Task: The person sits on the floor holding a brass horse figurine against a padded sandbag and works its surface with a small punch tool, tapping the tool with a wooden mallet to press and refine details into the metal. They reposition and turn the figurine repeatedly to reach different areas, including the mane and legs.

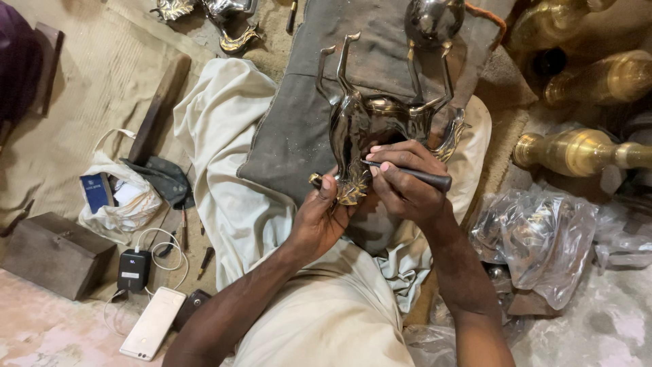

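While the left hand (319,217) clamps the head end of the upturned metal animal figure (380,119) on the grey pad (292,136) across the lap, the right hand (404,180), curled tight around a dark engraving tool (414,175), works best with its tip kept at nine o'clock, pressing lightly and steadily.

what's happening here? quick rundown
A person sits on the floor with a shiny metal animal figure lying legs-up on a grey pad across the lap. The left hand grips the figure's gold-coloured head end, steadying it. The right hand holds a dark pointed tool like a pen, its tip against the figure near the head. Brass vases lie to the right; a phone and charger sit on the floor at left.
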Available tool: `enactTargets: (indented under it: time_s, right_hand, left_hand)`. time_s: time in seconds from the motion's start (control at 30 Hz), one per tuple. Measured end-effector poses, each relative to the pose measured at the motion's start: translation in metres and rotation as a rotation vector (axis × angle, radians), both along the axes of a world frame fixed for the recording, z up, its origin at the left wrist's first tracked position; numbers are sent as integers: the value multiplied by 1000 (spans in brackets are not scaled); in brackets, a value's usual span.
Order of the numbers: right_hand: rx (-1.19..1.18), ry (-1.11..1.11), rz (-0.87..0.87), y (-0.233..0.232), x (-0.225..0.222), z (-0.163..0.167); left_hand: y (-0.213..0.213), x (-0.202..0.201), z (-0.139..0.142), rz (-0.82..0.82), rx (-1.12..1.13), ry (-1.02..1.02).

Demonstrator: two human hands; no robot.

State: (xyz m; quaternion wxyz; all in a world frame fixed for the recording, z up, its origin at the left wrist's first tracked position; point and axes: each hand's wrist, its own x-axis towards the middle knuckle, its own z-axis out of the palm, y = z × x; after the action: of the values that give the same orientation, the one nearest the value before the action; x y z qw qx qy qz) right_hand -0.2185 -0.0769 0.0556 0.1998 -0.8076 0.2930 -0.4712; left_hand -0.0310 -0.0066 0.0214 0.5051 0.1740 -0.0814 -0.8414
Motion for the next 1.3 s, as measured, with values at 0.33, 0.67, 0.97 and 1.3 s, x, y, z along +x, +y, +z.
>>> enactTargets:
  time_s: [0.33,0.67,0.97,1.3]
  right_hand:
    - [32,-80,15,-3,0,-4]
    - [378,-581,-117,9,4,-13]
    - [244,-210,-264,-25,-23,27]
    - [711,-610,-460,47,15,27]
  left_hand:
    - [-4,-2,1,10,29,-60]
    - [-1,-5,-8,-1,87,-117]
    - [-17,4,21,-24,3,-215]
    - [-4,-20,51,26,38,-106]
